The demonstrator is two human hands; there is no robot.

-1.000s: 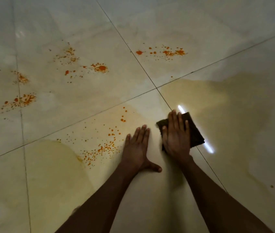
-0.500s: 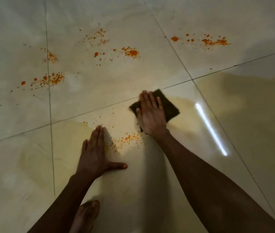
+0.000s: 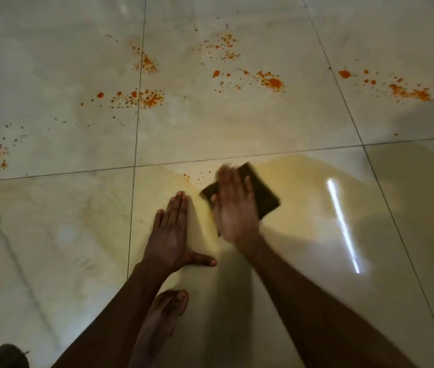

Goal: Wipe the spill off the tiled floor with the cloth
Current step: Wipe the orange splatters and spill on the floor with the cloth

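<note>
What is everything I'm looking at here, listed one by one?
Tiled floor: one, pale cream glossy tiles with dark grout lines, fills the view.
Orange splatters: several clusters, orange, across the far tiles; a few drops just left of the cloth.
Wet yellowish film: one patch, on the tile around the cloth, with a bright light streak reflected to its right.
Cloth: one, dark brown, flat on the floor under the right hand.
Dark object: one, bottom left corner, too cut off to identify.
Left hand: flat on the floor, fingers straight.
Right hand: pressed on the cloth, blurred.
Bare foot: one, between the forearms.
</note>
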